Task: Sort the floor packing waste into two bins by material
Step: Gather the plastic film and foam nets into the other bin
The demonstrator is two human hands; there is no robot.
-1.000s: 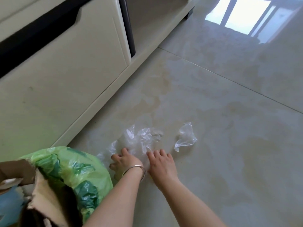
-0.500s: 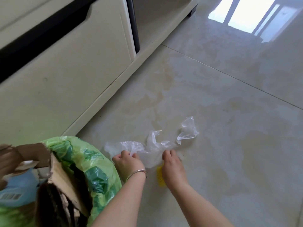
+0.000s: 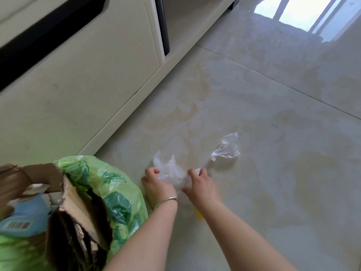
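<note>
Both hands down on the pale tiled floor (image 3: 273, 192), bunching a crumpled clear plastic film (image 3: 172, 173) between them. Left hand (image 3: 156, 184), with a silver bangle (image 3: 166, 201) at the wrist, curled and closed on the film's left edge; right hand (image 3: 203, 184) likewise curled, fingertips pinching the film's right edge. Film just off the floor or touching it, impossible to tell which, at 3 o'clock from the bin. A second, smaller scrap of clear plastic (image 3: 226, 148) loose on the tiles at 2 o'clock from the right hand, near but apart. A yellow sliver (image 3: 199, 215) showing on the floor beneath the right forearm, too hidden to identify. Bin lined with a green bag (image 3: 121, 204) at 9 o'clock from the left hand, just beside it, holding torn brown cardboard (image 3: 78, 212) and a blue printed package (image 3: 21, 218) with a barcode. Cream cabinet (image 3: 78, 85) with a black recessed handle at 11 o'clock, along the floor's edge.
</note>
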